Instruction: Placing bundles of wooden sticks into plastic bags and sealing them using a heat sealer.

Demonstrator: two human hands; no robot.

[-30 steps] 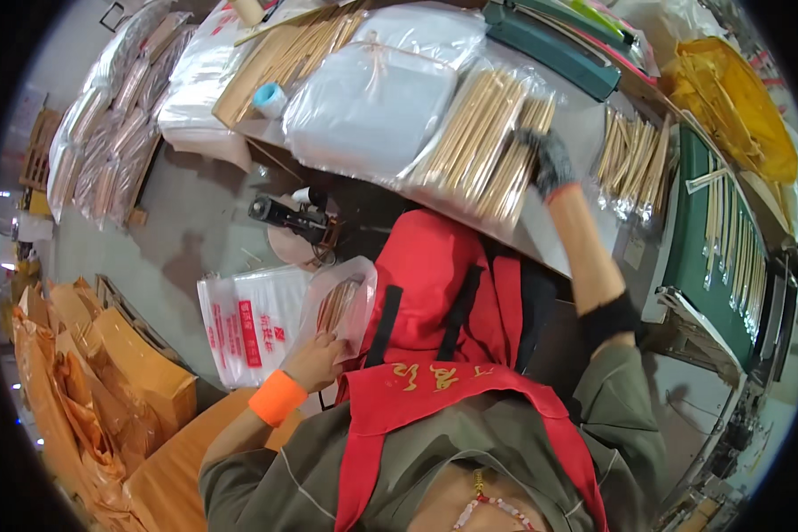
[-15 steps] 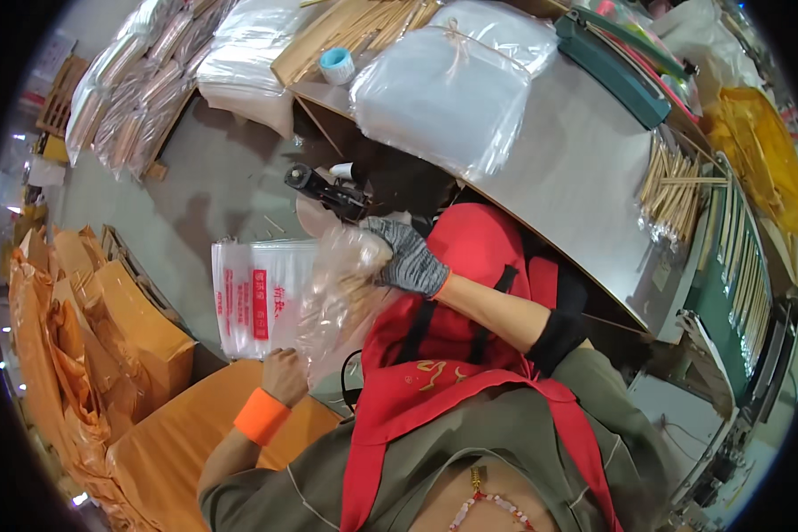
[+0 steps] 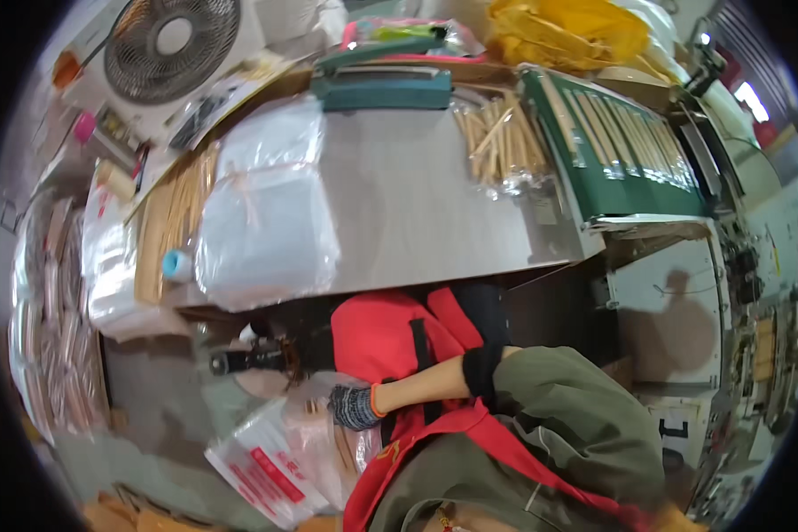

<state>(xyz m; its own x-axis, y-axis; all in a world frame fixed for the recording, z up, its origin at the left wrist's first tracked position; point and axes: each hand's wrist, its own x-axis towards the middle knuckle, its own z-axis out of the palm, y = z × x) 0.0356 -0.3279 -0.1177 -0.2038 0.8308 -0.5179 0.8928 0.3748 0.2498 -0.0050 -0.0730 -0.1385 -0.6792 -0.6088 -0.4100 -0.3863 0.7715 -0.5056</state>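
Observation:
My right hand point(image 3: 355, 408), in a grey knitted glove, is closed on a clear plastic bag point(image 3: 328, 443) with thin wooden sticks inside. The bag lies at my lap, against my red apron point(image 3: 377, 337). Beside it is a flat white plastic bag point(image 3: 262, 465) with red print, tilted and partly under the clear one. Just beyond the glove stands a black device point(image 3: 255, 357), whose kind I cannot make out. My left hand is not in view.
On the table point(image 3: 399, 195) lie a tied stack of clear bags point(image 3: 266, 230), a blue tape roll point(image 3: 176, 265), a green sealer point(image 3: 381, 87) and a bundle of sticks point(image 3: 501, 142). A green board point(image 3: 612, 146) holds bagged sticks. A fan point(image 3: 173, 40) stands far left.
My view has swung to the right, so the table now fills the upper middle. My left hand has left the picture. My right hand keeps its grip on the bag.

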